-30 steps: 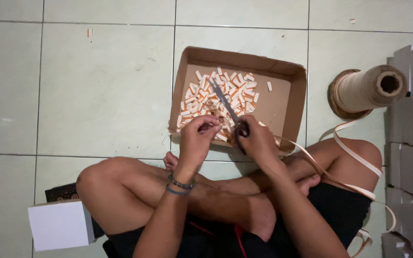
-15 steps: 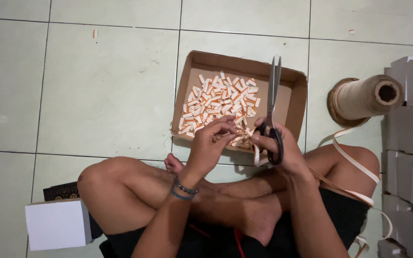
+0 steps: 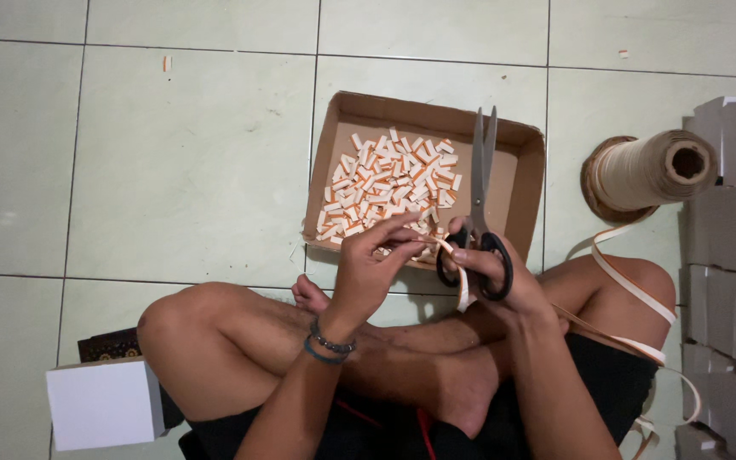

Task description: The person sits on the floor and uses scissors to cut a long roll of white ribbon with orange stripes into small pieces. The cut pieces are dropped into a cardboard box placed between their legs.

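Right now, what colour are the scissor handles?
Black, seen in the head view: the scissors have black handle loops held in the right hand.

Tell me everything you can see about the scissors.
The scissors have long grey metal blades and black loop handles. The blades are almost shut and point away from the person, up over the cardboard box of cut orange-and-white pieces. The right hand holds them by the handles, fingers through the loops, just at the box's near edge. A strip of cream ribbon hangs down across the handles, and the left hand pinches the ribbon's end close beside them.
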